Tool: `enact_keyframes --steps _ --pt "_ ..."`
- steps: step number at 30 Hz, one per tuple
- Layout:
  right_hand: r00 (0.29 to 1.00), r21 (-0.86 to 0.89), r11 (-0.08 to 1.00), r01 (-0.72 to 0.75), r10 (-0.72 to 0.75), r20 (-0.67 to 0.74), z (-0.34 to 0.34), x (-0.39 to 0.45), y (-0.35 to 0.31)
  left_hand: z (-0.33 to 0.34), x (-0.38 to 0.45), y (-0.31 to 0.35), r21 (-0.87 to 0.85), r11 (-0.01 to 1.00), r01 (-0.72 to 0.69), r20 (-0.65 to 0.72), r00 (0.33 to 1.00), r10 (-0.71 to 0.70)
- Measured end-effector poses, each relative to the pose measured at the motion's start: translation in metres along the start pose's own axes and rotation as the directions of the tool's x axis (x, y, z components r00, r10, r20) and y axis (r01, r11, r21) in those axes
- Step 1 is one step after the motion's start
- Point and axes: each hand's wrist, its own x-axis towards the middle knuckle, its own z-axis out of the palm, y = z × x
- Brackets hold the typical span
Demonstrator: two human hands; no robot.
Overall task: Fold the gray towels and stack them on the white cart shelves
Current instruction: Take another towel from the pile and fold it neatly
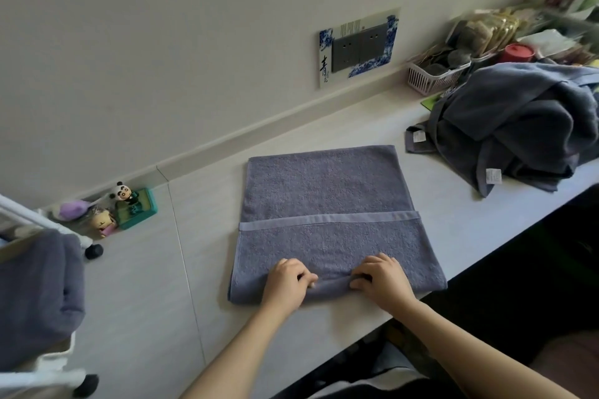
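Observation:
A gray towel lies flat on the white counter, partly folded, with its hemmed edge running across the middle. My left hand and my right hand sit side by side at the towel's near edge, fingers curled, each pinching a raised ridge of cloth between them. A heap of unfolded gray towels lies at the right. The white cart stands at the left edge with gray towels on its shelf.
Small figurines and a green box stand by the wall at the left. A pink basket and cluttered items fill the back right. A wall socket plate is above the counter. The counter's front edge runs diagonally at the right.

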Motion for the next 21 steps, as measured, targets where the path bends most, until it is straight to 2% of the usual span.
enact_keyframes --steps 2,4,8,11,14,17,21 --pt "0.998 -0.004 0.999 -0.032 0.032 0.06 -0.004 0.001 0.001 -0.001 -0.003 0.001 0.018 0.999 -0.048 0.032 0.998 0.047" --pt "0.992 0.028 0.997 -0.071 0.067 0.106 -0.008 0.001 0.002 -0.003 -0.01 0.001 -0.035 0.995 -0.091 0.062 0.994 0.093" --pt "0.966 0.083 0.986 -0.147 0.125 0.227 -0.022 0.006 0.003 -0.009 -0.016 -0.003 0.015 0.99 -0.139 0.246 0.96 0.131" --pt "0.934 0.105 0.981 -0.166 0.122 0.336 -0.031 0.01 0.003 -0.016 -0.014 -0.003 -0.023 0.997 -0.076 0.179 0.981 0.079" --pt "0.906 0.095 0.982 -0.162 0.11 0.409 -0.04 0.013 0.001 -0.02 -0.008 0.002 -0.028 0.999 0.022 0.236 0.972 -0.015" --pt "0.86 0.103 0.987 -0.124 0.055 0.508 -0.061 0.015 -0.005 -0.034 -0.004 0.011 -0.103 0.979 0.176 0.39 0.913 -0.123" --pt "0.751 0.065 0.997 -0.035 -0.017 0.66 -0.105 0.021 -0.02 -0.079 0.003 0.033 -0.229 0.943 0.243 0.641 0.767 -0.042"
